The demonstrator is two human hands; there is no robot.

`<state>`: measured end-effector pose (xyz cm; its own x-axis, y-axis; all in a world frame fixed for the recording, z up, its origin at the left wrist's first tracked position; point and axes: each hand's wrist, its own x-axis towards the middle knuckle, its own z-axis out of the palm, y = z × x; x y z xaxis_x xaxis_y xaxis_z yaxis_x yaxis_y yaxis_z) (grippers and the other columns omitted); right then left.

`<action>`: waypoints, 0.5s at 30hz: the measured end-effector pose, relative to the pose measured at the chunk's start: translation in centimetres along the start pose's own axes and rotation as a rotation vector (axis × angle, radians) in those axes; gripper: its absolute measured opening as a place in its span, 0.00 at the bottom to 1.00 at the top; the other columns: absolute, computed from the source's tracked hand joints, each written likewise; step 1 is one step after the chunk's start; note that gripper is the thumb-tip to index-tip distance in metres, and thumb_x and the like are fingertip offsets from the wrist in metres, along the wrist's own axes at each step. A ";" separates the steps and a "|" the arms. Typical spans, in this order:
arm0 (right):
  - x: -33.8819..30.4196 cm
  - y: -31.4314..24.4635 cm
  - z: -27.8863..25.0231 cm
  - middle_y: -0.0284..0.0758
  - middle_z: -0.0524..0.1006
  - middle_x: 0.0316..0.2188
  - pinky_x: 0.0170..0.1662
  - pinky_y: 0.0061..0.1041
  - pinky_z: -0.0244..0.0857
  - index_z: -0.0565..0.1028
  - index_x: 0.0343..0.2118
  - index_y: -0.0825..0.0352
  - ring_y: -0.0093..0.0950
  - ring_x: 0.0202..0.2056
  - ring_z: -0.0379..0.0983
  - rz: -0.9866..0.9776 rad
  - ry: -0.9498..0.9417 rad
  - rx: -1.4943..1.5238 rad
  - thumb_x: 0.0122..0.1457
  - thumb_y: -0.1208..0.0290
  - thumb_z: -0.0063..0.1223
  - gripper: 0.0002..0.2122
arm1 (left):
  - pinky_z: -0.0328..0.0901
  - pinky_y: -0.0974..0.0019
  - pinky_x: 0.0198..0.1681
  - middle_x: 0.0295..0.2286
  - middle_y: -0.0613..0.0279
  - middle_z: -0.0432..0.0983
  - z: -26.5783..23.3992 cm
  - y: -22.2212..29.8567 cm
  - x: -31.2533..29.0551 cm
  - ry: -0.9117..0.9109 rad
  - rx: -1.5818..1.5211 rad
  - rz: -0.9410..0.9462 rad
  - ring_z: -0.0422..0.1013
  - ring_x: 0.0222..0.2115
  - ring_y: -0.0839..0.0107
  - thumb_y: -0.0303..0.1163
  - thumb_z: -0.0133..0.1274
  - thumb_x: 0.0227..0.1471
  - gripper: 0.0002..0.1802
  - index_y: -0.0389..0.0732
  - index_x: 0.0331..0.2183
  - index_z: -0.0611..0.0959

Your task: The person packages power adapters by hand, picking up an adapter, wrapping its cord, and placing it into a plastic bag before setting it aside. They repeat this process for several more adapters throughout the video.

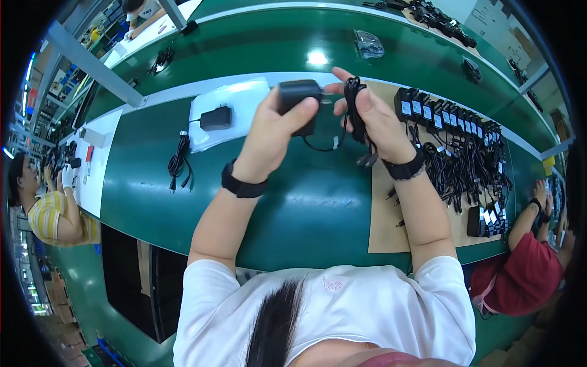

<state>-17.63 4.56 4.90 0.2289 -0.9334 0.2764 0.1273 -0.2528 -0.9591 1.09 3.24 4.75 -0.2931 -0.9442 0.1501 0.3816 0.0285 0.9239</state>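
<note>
Green bench (306, 226): spreading across the middle of the frame, with another green surface (263, 44) running behind it along the top.
Left hand (271, 133): I am gripping a black adapter (298, 90) just above the centre of the frame, my thumb lying across it and its prongs pointing right.
Right hand (384, 127): I am closing fingers and thumb around a coiled black cable (353, 104), just right of the adapter; whether a fingertip is touching the prongs, I cannot tell.
Thin lead (319, 148): curving from below the adapter toward the coil.
Clear plastic (235, 92): lying left of centre under a second adapter (215, 118), whose bundled cord (177, 160) is resting to its lower left.
Brown sheet (387, 229): covering the bench at right, bearing a row of adapters (449, 116), heaped cables (458, 165) and a smaller adapter cluster (487, 221).
Co-workers: one in yellow stripes (52, 217) is working at the left edge, another in dark red (529, 272) at lower right.
</note>
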 end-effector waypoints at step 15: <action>-0.1 3.2 0.0 0.40 0.50 0.58 0.59 0.25 0.38 0.42 0.59 0.68 0.30 0.59 0.45 -0.123 -0.168 -0.618 0.61 0.48 0.19 0.31 | 0.65 0.73 0.36 0.33 0.64 0.71 0.8 -2.6 -0.1 -0.168 0.005 -0.112 0.69 0.32 0.77 0.28 0.58 0.43 0.20 0.36 0.39 0.71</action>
<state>-17.25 3.85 1.84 0.4019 -0.8487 0.3438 -0.4051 -0.5016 -0.7644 -0.57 3.47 2.62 -0.4755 -0.8737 0.1023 0.3337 -0.0716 0.9400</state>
